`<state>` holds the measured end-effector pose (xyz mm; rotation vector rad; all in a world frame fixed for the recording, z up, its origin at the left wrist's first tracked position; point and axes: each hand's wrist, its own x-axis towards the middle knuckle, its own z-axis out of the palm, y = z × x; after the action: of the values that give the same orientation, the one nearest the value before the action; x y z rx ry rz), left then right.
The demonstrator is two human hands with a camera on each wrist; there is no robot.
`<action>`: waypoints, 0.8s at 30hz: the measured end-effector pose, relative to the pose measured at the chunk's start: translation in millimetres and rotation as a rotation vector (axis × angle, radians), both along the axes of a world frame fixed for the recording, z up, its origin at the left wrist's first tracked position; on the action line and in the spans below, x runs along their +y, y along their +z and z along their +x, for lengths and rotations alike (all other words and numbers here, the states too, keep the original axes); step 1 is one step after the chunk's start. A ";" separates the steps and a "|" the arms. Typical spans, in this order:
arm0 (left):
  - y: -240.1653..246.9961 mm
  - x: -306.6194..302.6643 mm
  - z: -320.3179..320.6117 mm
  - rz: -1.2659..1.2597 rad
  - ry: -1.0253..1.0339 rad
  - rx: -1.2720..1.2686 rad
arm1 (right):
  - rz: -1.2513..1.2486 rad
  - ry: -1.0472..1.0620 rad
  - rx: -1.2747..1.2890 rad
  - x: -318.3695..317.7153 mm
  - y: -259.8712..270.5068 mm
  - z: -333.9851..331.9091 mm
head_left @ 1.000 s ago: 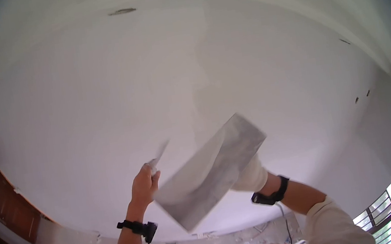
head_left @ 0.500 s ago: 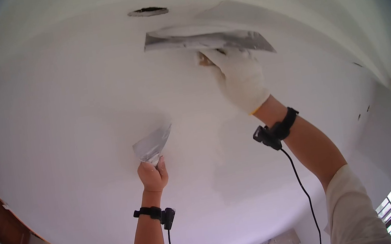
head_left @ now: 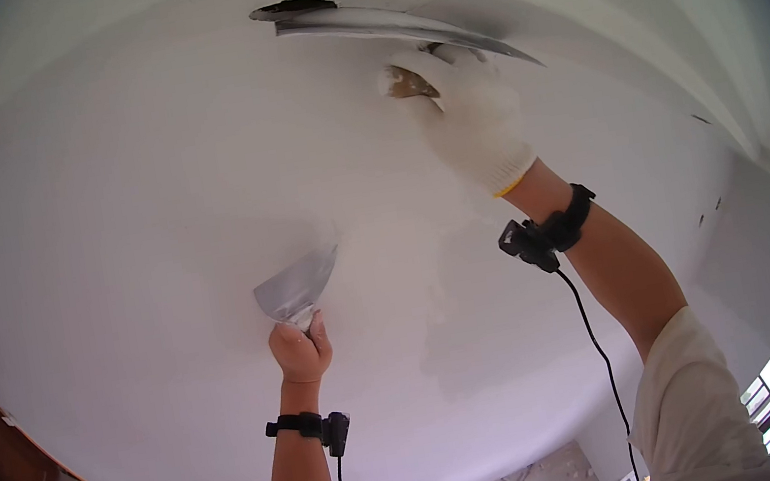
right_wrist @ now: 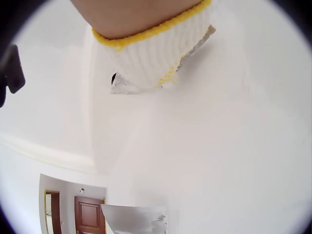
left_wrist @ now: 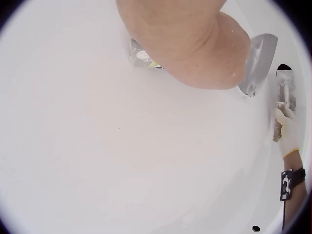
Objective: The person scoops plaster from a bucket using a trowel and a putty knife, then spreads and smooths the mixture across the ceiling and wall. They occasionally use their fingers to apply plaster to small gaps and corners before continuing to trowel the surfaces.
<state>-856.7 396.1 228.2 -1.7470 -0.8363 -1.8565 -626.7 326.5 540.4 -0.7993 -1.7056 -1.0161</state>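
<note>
- left hand (head_left: 301, 355) is gripping a scraper (head_left: 297, 285) below the ceiling (head_left: 147, 177);
- gloved right hand (head_left: 477, 122) is gripping a broad trowel (head_left: 398, 25), its blade lying just beside a dark hole (head_left: 298, 5)

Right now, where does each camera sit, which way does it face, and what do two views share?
Head: on the head, facing the pale surface; shows the left hand, gloved right hand, forearms and sleeves.
Left wrist: on that wrist, looking past the left hand across the surface; the right hand appears far right.
Right wrist: on that wrist, looking past the glove toward a door lower left.
Shared: head and left wrist both show the small blade and long blade.
</note>
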 end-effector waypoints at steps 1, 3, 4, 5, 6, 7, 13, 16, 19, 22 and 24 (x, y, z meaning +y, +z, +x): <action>-6.2 3.1 -1.4 -0.019 -0.004 -0.020 | -0.011 0.019 0.001 -1.2 -2.7 2.1; -11.3 10.0 -6.0 -0.044 -0.008 -0.041 | -0.042 0.051 0.025 -0.2 -4.7 0.9; -14.7 13.4 -9.7 -0.043 0.002 -0.037 | -0.075 0.080 0.050 0.9 -6.1 -0.7; -16.7 17.0 -15.2 -0.043 0.012 -0.035 | -0.085 0.076 0.049 4.0 -6.8 -4.1; -19.5 19.0 -21.2 -0.054 0.009 -0.035 | -0.059 0.106 0.037 6.0 -7.7 -7.9; -25.2 19.2 -25.0 -0.093 0.007 -0.030 | -0.038 0.137 0.025 7.3 -10.9 -9.8; -46.1 46.6 -36.8 -0.152 0.007 -0.037 | -0.323 0.377 0.115 -6.1 -10.7 -23.8; -31.1 68.0 -35.6 -0.105 0.036 -0.007 | -0.221 0.351 0.096 -15.2 -9.9 -13.3; -25.6 68.3 -35.1 -0.123 0.049 0.007 | -0.328 0.431 0.030 -23.7 -22.1 -17.6; -25.1 62.0 -34.4 -0.133 0.047 0.020 | -0.344 -0.018 -0.241 -21.5 -37.4 -51.3; -34.9 53.3 -37.4 -0.150 0.064 0.020 | -0.249 0.035 -0.228 9.3 -51.0 -77.8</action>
<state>-894.2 449.3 193.4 -1.8020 -1.0351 -1.7724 -704.5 335.8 489.4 -0.8327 -2.0642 -0.9095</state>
